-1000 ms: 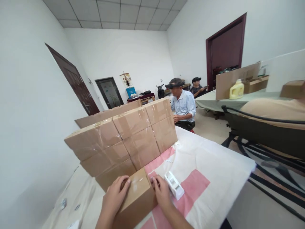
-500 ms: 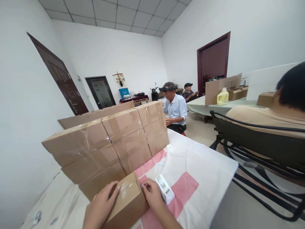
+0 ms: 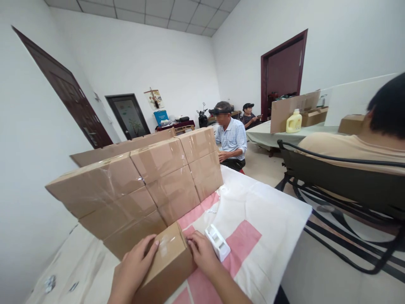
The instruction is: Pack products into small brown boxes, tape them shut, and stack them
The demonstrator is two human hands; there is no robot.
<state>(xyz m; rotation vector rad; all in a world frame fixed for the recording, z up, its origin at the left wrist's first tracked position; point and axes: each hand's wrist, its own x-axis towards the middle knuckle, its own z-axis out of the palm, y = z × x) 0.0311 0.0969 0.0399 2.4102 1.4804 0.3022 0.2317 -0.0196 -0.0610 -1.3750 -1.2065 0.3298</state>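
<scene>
A closed cardboard box (image 3: 172,266) with a strip of clear tape on its top lies close in front of me on the cloth-covered table. My left hand (image 3: 136,264) rests on the box's left side and top edge, thumb apart from the fingers. At the box's right end is my right hand (image 3: 201,249), its thumb and fingertips pinched together; whatever they hold is too small to make out. Just right of that hand, a white tape dispenser (image 3: 217,242) lies on the pink and white cloth (image 3: 268,219).
Stacked taped cartons (image 3: 164,169) form a wall behind the box. Past them sits a person in a light blue shirt (image 3: 233,137). A black chair (image 3: 341,177) with a seated person stands at right. Scraps (image 3: 49,283) lie at lower left.
The view has shifted slightly, so the room appears higher in the picture. Both hands remain at the box, with the right fingers still pinched at its right end.
</scene>
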